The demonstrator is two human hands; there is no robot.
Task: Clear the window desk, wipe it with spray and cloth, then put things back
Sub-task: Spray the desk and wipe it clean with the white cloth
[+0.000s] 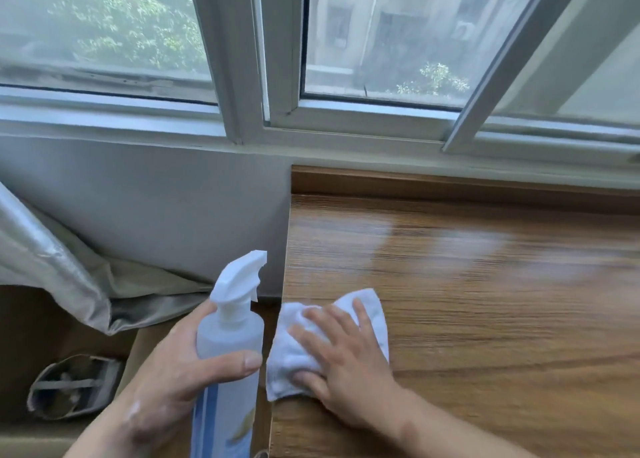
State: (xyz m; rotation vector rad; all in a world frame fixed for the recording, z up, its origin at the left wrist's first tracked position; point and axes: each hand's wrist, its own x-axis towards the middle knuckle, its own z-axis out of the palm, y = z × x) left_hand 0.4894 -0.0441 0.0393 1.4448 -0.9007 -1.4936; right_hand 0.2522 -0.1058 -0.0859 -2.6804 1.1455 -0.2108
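Spray bottle (230,336) label: no legible text.

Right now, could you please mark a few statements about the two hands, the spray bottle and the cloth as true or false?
1. The left hand grips the translucent plastic spray bottle with a white trigger head. True.
2. That bottle stands on the brown wooden desk. False: it is held in the air just off the desk's left edge.
3. The right hand presses flat, fingers spread, on the white cloth. True.
4. The cloth lies in the middle of the desk. False: it lies at the desk's left edge.
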